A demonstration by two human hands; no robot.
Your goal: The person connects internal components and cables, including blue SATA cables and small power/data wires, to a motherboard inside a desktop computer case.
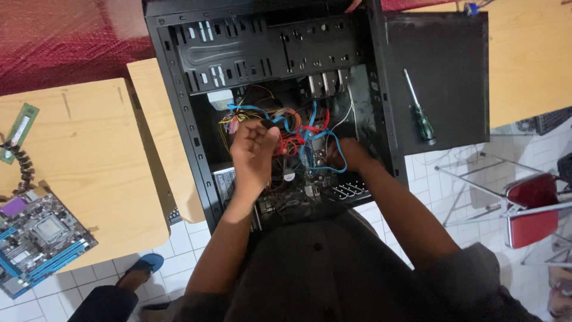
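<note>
Wooden desks over white tile floor hold an open black computer case (179,89), lying on its side. Inside, a tangle of blue, red and orange cables (298,128) sits mid-case. Left hand (253,149) is a closed fist gripping cables at the tangle's left. Right hand (351,154) reaches in at the right; grip cannot be told. Screwdriver (420,110) lies on the side panel (447,59), right. Loose motherboard (36,238) and RAM stick (18,131) far left.

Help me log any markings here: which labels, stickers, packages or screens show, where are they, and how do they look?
Pale label: inside the open black computer case, upper left of the cables, roughly rectangular, whitish.
White sticker: lower left in the case, by the left hand, rectangular, dark print.
No packages or screens show.
</note>
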